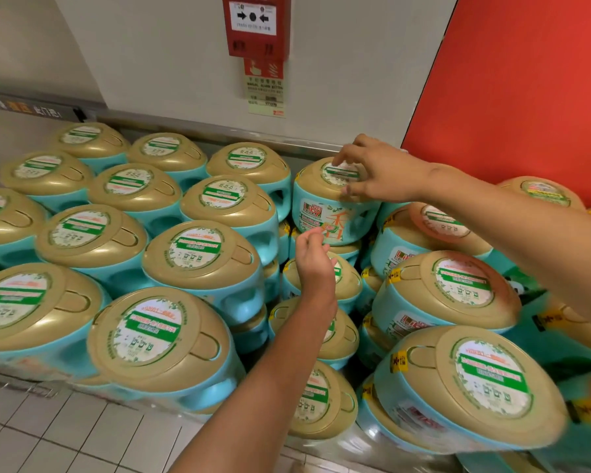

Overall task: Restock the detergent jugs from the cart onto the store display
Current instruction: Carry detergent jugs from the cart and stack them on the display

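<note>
Back edge: white wall (168,63) with a metal rail (219,131) along its foot, right behind the last row; red fire alarm box (256,25) up on it.
Right edge: red panel (526,80), close behind the far right stack, pretty tight over there.
Front edge: white floor tiles (65,435) at bottom left, below the front row.
Left block (198,254): jugs packed cap to cap, teal bodies, gold lids, all at one height, no room in between.
Right block (458,295): more of the same, stacked about as high, tipped toward the camera, yellow tags on the sides.
Open room: basically just the sunken slot between the two blocks, with lower jugs (321,397) down inside it and the left forearm laid along it.
Back jug (325,213): at the far end of that slot, up at top level, near the rail, printed label facing forward, perched on the lower ones.
Right hand (372,172): reaching in from the right, over the right block, palm down, fingers arched over the gold cap (316,180) of the back jug, thumb on the near rim, so gripping it by the cap.
Left hand (313,257): raised just in front of the back jug's label, fingers loosely curled, nothing in it; touching the jug or not, can't tell.
</note>
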Available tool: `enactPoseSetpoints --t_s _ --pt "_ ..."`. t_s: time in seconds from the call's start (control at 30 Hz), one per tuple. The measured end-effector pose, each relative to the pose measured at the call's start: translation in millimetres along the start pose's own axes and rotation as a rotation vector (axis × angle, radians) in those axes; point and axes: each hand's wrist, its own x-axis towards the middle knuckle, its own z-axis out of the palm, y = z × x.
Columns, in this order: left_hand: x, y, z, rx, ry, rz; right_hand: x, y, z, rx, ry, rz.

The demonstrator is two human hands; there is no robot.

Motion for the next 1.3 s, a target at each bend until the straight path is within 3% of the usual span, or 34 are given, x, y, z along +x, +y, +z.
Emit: enactPoseSetpoints --t_s 0.13,0.3,0.43,0.53,0.8,1.07,1.3 --pt "-39.9 27.1 -8.2 0.009 -0.058 0.054 -48.1 -44.1 -15.7 0.168 0.094 0.107" --pt "-117.2 46.1 -39.8 0.089 -0.278 0.229 -114.8 -108.8 -12.1 0.433 0.233 0.175" --pt "-174.8 70.4 -96.8 0.124 -0.426 0.379 -153.4 -175.4 -4.1 0.587 0.398 0.197" --pt "-203.1 99.9 -161.9 0.091 -0.446 0.431 -177.1 -235.2 10.7 0.692 0.511 0.160" --pt "-229.3 138.3 -406.5 0.119 -0.186 0.462 -208.7 -403.4 86.0 0.974 0.440 -0.031" --pt "-283.1 141.0 -630.2 0.228 0.196 0.399 -170.5 -540.3 197.9 1.000 0.065 -0.261" --pt "-319.7 127.4 -727.6 0.092 0.469 0.320 -115.3 -635.1 276.7 1.043 -0.224 -0.336"
